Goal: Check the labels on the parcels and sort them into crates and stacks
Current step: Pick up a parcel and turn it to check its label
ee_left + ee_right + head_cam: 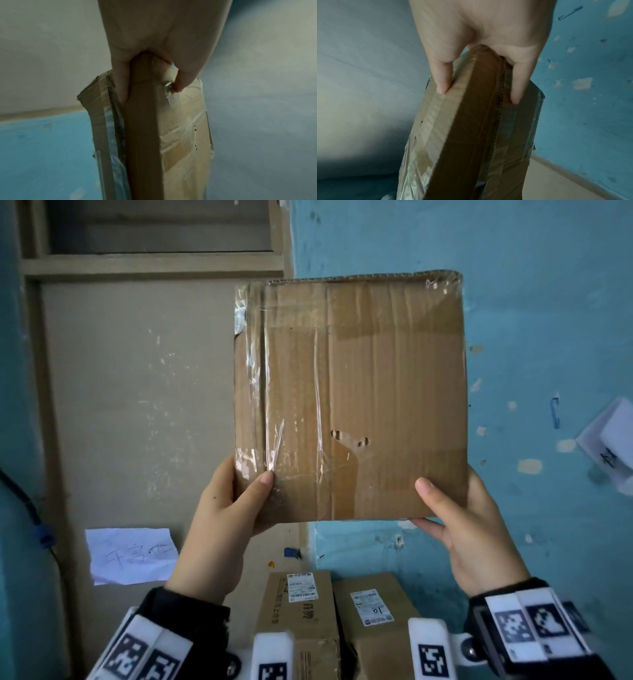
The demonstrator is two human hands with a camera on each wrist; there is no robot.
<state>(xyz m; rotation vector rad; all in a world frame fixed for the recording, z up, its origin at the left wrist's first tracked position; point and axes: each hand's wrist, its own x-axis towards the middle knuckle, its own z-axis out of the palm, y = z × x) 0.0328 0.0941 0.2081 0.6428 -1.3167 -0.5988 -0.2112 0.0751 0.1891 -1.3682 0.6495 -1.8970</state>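
Below, labelled boxes point(298, 607), head view only.

I am seeing a plain brown cardboard parcel point(349, 398) streaked with glossy clear tape. Behind it the wall point(534, 302) is showing patchy turquoise with pale flecks, beige panelling point(137, 392) at left. Near, two tan boxes point(298, 611) are carrying white barcode labels point(300, 587); wristbands point(527, 625) are showing black-and-white squares.

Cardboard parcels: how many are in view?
3. One flat parcel held up by both hands; two labelled boxes side by side below. Others may be hidden.
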